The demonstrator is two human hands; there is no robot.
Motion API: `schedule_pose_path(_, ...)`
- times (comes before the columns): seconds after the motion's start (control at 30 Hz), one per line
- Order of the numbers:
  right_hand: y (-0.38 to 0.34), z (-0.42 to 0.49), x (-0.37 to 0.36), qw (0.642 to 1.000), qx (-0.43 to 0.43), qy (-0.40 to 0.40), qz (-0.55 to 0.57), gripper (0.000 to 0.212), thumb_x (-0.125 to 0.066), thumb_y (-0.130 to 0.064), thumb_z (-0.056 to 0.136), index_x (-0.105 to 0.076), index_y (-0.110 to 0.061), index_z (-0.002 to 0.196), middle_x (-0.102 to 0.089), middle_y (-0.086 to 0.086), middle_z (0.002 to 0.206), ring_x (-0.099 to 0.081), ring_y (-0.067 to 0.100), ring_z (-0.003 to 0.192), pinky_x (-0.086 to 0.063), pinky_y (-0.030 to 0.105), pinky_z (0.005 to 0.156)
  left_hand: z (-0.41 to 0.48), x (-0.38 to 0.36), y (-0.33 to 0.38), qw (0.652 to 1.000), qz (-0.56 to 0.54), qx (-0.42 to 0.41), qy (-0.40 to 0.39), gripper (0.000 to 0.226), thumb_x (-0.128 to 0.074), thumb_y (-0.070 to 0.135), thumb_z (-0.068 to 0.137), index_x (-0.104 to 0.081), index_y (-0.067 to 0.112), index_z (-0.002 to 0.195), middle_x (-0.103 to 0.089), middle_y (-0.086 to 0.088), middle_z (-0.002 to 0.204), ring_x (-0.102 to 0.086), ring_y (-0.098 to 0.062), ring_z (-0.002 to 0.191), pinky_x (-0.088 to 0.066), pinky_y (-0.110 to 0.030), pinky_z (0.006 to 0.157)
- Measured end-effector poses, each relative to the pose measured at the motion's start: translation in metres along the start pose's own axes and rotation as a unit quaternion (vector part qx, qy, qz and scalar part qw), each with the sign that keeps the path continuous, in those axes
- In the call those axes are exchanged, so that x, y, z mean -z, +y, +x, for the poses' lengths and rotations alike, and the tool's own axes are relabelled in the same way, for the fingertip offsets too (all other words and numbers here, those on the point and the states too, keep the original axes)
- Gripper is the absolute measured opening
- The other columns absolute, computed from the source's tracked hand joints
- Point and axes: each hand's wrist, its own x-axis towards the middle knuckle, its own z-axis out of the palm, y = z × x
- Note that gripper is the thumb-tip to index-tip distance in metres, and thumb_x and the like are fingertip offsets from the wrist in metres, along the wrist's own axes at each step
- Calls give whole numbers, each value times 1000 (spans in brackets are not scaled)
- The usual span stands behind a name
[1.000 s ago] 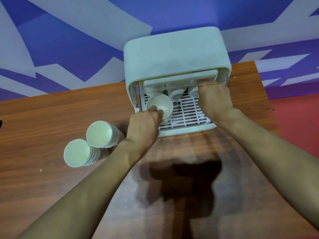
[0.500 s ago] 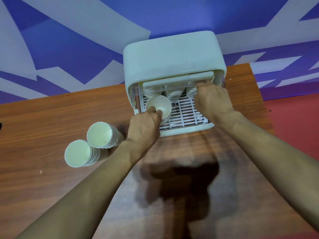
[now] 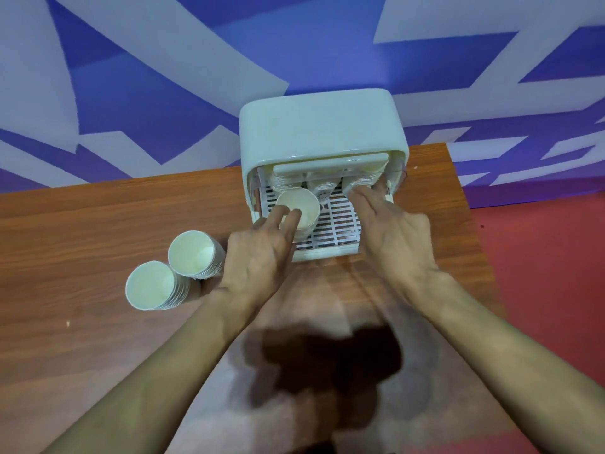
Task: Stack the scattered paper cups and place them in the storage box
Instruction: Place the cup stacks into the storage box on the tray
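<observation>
Head view: left hand (image 3: 258, 260) fingers spread on paper cup stack (image 3: 299, 209); right hand (image 3: 393, 234) splayed

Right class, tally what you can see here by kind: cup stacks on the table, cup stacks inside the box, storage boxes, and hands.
Cup stacks on the table: 2
Cup stacks inside the box: 4 (front stack, three partly hidden behind)
Storage box: 1
Hands: 2 (left, right)
Total: 9
</observation>
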Motion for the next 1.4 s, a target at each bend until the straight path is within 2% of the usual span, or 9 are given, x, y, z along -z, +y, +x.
schedule_pose_path(0.1, -27, -4, 12, 997, 48, 37, 38, 29, -59, -13, 81, -65, -26, 107, -67, -8, 104, -67, 19, 84, -38, 30, 45, -23, 21, -10, 998, -48, 10, 25, 27, -62, 27, 88, -62, 20, 114, -63, 6, 111, -64, -22, 71, -35, -28, 41)
schedule_pose_path(0.23, -84, 4, 11, 980, 153, 32, 120, 26, -56, -13, 84, -67, -23, 105, -66, -10, 107, -67, 21, 81, -46, 35, 47, -73, 42, -47, 997, -42, 51, 37, 13, -54, 29, 93, -64, 19, 94, -63, 6, 91, -59, -20, 68, -34, -30, 40)
schedule_pose_path(0.4, -155, 17, -9, 967, 233, -50, 90, 33, -55, -23, 87, -57, -22, 120, -60, -11, 121, -69, 18, 78, -38, 30, 47, -136, 49, -104, 985, 46, 165, -16, 47, -59, 62, 86, -60, 17, 99, -60, 7, 96, -53, -26, 46, -18, -20, 40)
schedule_pose_path(0.6, -194, 21, -53, 961, 246, -109, 62, 58, -66, -24, 79, -46, -17, 133, -57, -5, 131, -70, 20, 73, -47, 35, 50, -164, 10, -124, 979, 4, 191, -74, 55, -82, 47, 66, -61, 18, 108, -61, 6, 113, -64, -24, 57, -33, -25, 38)
schedule_pose_path(0.8, -211, 31, -67, 961, 245, -128, -1, 50, -79, -10, 49, -56, -22, 92, -58, -5, 76, -59, 19, 44, -3, 26, 42, -156, -27, -131, 972, -38, 222, -60, 25, -80, 31, 72, -60, 21, 84, -59, 4, 85, -58, -26, 52, -24, -22, 41)
schedule_pose_path(0.97, -217, 36, -66, 964, 217, -153, 0, 51, -84, -11, 36, -58, -24, 77, -55, -5, 60, -55, 17, 36, 6, 24, 48, -154, -27, -136, 975, -28, 209, -64, 20, -71, 35, 81, -58, 21, 75, -54, 1, 70, -55, -27, 46, -22, -21, 42)
schedule_pose_path(1.13, -210, 30, -64, 966, 207, -151, 24, 46, -86, -10, 37, -57, -21, 71, -54, -2, 58, -53, 21, 34, 2, 23, 45, -152, -15, -138, 978, -15, 192, -74, 22, -67, 41, 81, -61, 21, 73, -54, 1, 67, -56, -27, 44, -22, -20, 42)
schedule_pose_path(1.3, -185, -1, -40, 977, 179, -86, 76, 48, -80, -6, 43, -54, -24, 78, -54, -1, 64, -55, 22, 40, -15, 25, 38, -146, 11, -125, 988, 11, 151, -34, 17, -69, 36, 78, -63, 22, 72, -53, 1, 65, -52, -29, 41, -22, -19, 43)
schedule_pose_path(1.4, -156, -22, -16, 983, 146, -27, 110, 33, -75, -12, 61, -54, -24, 82, -55, -2, 71, -57, 21, 47, -32, 29, 35, -137, 31, -110, 993, 10, 120, -8, 15, -71, 33, 77, -63, 21, 73, -55, 1, 66, -53, -29, 42, -22, -21, 42)
